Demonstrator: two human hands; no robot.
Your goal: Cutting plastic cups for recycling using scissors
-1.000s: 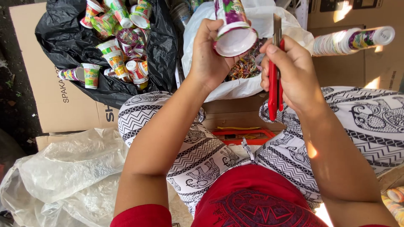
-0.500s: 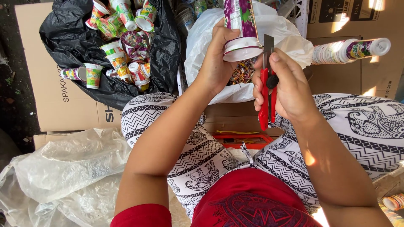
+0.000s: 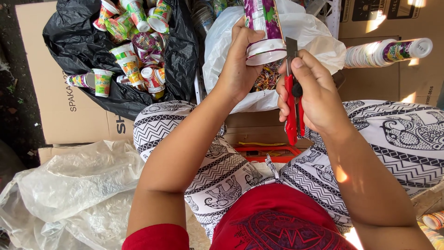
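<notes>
Purple cup is gripped in left hand; right hand is closed around red cutter beside its rim.

hands: 2 | red cutter: 1 | black bag: 1 | white bag: 1

We're looking at a makeshift sorting spot on the ground: flattened cardboard is lying underneath, bags are bulging with used cups.
</notes>
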